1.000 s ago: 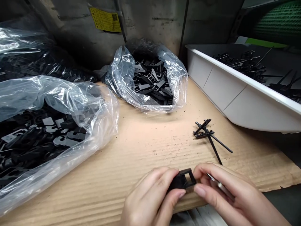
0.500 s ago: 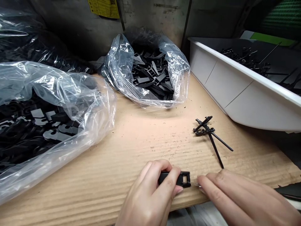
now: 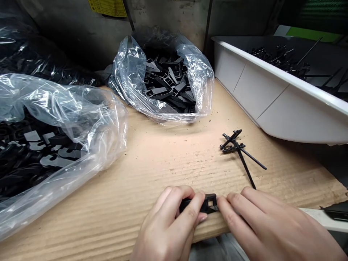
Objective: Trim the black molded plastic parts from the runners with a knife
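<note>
black buckle (image 3: 208,203), left hand (image 3: 168,221), right hand (image 3: 258,221)

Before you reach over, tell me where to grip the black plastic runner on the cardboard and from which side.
Pinch the black plastic runner at its short crossbars, from above with the right hand: that cluster looks stiffest, while the thin rods splay out and would likely flex.
</note>
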The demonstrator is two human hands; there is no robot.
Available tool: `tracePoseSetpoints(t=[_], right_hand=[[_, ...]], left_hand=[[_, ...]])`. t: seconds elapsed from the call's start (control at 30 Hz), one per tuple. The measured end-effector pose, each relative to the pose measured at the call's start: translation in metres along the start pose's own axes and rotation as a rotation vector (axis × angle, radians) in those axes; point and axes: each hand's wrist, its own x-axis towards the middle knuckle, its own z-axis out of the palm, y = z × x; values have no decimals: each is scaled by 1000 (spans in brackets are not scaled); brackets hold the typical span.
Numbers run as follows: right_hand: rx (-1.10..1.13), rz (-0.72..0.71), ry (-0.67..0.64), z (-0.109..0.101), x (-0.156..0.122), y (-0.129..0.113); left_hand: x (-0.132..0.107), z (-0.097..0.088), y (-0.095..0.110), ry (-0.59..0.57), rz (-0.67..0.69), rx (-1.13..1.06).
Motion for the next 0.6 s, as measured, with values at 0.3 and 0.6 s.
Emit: tracePoseSetpoints(t=[0.3,0.6], right_hand=[[57,92,5,-11,1,10],[25,181,115,2,-5,4]], left_hand=[[-4,1,2,17,-39,8],[-5,2,1,43,-38,3]])
